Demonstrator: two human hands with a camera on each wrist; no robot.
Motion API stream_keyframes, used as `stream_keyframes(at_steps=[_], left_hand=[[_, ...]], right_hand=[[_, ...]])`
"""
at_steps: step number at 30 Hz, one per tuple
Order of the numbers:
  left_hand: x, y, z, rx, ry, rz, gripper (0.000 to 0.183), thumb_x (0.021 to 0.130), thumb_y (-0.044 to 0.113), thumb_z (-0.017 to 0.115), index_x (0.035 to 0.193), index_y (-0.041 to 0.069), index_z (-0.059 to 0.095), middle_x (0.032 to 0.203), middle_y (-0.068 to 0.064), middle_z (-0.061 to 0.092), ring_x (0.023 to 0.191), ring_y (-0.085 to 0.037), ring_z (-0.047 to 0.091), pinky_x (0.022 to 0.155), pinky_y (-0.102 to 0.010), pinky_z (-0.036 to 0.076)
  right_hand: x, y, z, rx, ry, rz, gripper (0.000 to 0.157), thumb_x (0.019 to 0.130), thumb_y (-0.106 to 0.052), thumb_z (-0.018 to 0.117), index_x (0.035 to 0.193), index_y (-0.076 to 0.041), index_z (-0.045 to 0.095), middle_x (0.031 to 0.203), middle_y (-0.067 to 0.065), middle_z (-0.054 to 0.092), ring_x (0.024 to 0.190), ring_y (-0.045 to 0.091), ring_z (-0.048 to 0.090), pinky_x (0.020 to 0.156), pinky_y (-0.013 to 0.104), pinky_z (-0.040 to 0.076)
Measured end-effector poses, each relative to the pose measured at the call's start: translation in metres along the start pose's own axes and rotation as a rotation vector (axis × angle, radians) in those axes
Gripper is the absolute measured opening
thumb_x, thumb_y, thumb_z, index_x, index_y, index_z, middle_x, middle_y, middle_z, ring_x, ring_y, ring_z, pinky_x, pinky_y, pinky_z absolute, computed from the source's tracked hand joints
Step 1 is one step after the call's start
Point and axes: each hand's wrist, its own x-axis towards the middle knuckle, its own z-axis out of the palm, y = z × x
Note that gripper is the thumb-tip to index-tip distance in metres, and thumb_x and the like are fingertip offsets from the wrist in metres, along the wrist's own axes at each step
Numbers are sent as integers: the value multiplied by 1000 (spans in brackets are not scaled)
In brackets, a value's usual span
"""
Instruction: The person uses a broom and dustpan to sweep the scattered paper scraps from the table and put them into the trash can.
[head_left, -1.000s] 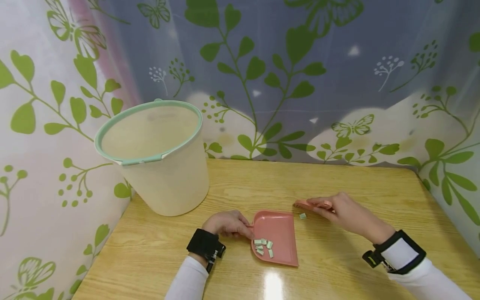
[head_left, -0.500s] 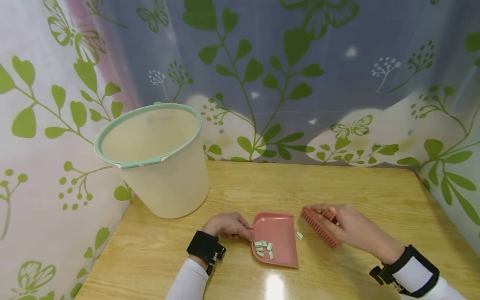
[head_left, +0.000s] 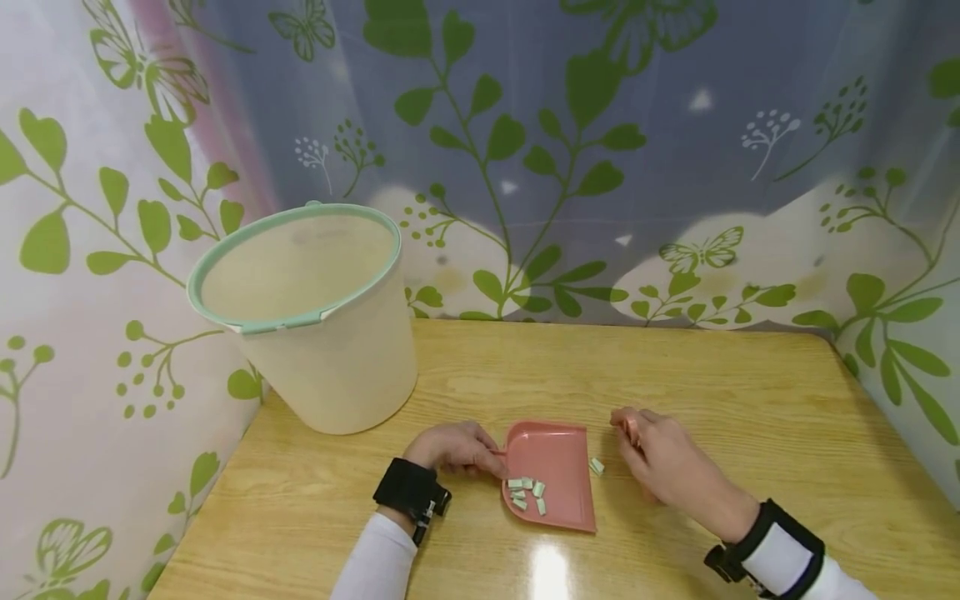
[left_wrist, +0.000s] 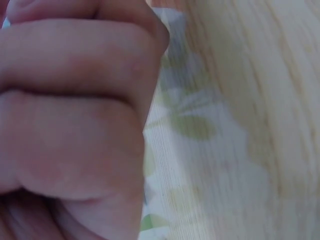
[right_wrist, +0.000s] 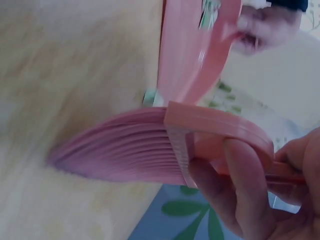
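Observation:
My left hand (head_left: 459,448) grips the short handle of a pink dustpan (head_left: 558,450) lying on the table. Several small pale green pieces (head_left: 527,485) are gathered in the pan near its handle side. Just outside the pan's open right edge lies a loose pale piece (head_left: 596,467). To the right of it, my right hand (head_left: 667,462) holds a small pink brush (right_wrist: 215,122) by its handle. The right wrist view shows the brush's long bristles (right_wrist: 120,147) angled toward the tabletop. In the left wrist view, curled fingers (left_wrist: 75,140) fill the left side and the handle is hidden.
A large cream bucket (head_left: 352,358) with a mint green rim stands at the back left of the wooden table (head_left: 510,375). Behind the table hangs a leaf-patterned curtain (head_left: 465,183). More patterned cloth (head_left: 90,417) rises along the left side.
My right hand and the brush have come toward the front of the table, swinging right and then back left. The loose piece has shifted forward, nearer the pan's edge. My left hand stays put.

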Motion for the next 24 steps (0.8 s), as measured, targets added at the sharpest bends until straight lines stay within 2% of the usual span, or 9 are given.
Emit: stream_keyframes(at_steps=[4,7,11,13,15,18,20,22,24], left_hand=[[0,0,1,-9,9,-3,37,81,29,84,58,21,56,52,6,42,43,-8,26,44,-25,20],[1,0,1,-12,6,-7,37,80,29,84,58,22,56,52,6,42,43,-8,27,44,-25,21],[1,1,-1,-11,-2,-1,38,81,29,84,57,22,54,52,7,42,43,-8,27,44,-25,21],[1,1,-2,-7,-6,1,40,81,29,83,57,22,52,52,7,41,43,-8,26,44,-25,21],[0,1,-2,-6,-3,4,41,81,29,83,57,22,51,51,6,40,43,-8,26,44,-25,21],[-1,2,-2,1,6,-8,41,81,29,83,57,22,50,52,7,41,43,-8,27,44,-25,21],[-1,2,-1,1,12,-13,41,80,30,84,57,22,51,52,6,42,44,-8,28,44,-25,21],[-2,1,0,-6,13,-10,40,80,29,83,58,22,51,53,7,43,44,-7,28,44,-24,22],[-2,0,1,-19,9,4,39,80,28,82,58,21,52,52,7,42,44,-7,27,44,-24,21]], right_hand=[[0,-16,10,66,18,-5,10,96,-2,64,105,0,69,94,14,71,66,1,52,53,19,45],[2,-28,13,151,18,13,10,98,-3,64,105,0,70,104,19,72,58,-4,46,49,19,42],[7,-43,16,240,12,51,10,99,-5,63,105,-2,70,118,22,71,60,-5,50,49,20,44],[11,-49,18,241,7,49,9,98,-5,64,104,-3,70,110,17,72,65,-4,51,52,19,45],[14,-53,20,242,-4,37,8,98,-5,64,104,-3,70,97,11,71,63,-2,50,51,19,45],[18,-59,23,249,-20,7,8,98,-4,63,103,-3,70,88,5,65,59,-3,45,49,19,44],[20,-62,25,271,-23,-14,9,99,-4,62,103,-3,70,88,6,65,56,-4,44,47,19,43],[21,-66,27,297,-25,-36,10,99,-4,60,102,-3,70,95,10,69,55,-5,45,46,19,43],[22,-69,28,324,-27,-49,10,100,-5,60,103,-4,70,90,7,69,54,-6,44,45,18,42]])
